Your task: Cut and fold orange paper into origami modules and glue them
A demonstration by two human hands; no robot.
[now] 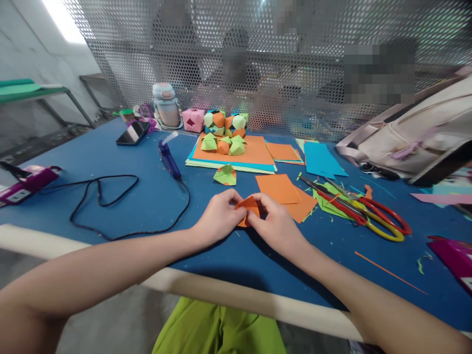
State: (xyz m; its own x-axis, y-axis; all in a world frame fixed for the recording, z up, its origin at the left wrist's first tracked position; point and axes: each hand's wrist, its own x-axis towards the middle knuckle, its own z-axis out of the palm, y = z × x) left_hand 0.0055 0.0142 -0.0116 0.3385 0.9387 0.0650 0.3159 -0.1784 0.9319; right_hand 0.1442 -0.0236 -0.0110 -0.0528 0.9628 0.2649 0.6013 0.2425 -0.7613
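A folded piece of orange paper (249, 206) is pinched between both hands just above the blue table, near its front edge. My left hand (221, 216) closes on its left side, thumb pressed to the paper. From the right, my right hand (275, 219) grips the other side with thumb and fingers. Beyond them lies a small green and orange folded paper piece (225, 175). Flat orange paper sheets (279, 189) rest close to the right hand. Farther back, several green and orange folded pieces (223, 145) sit on a stack of coloured paper (258, 150).
A blue glue gun (168, 160) with a black cord (138, 232) lies to the left. Red- and yellow-handled scissors (379, 221) lie right, among paper scraps. At the back are a phone (133, 133), a bottle (167, 105), a pink paper cube (193, 120) and a bag (409, 123).
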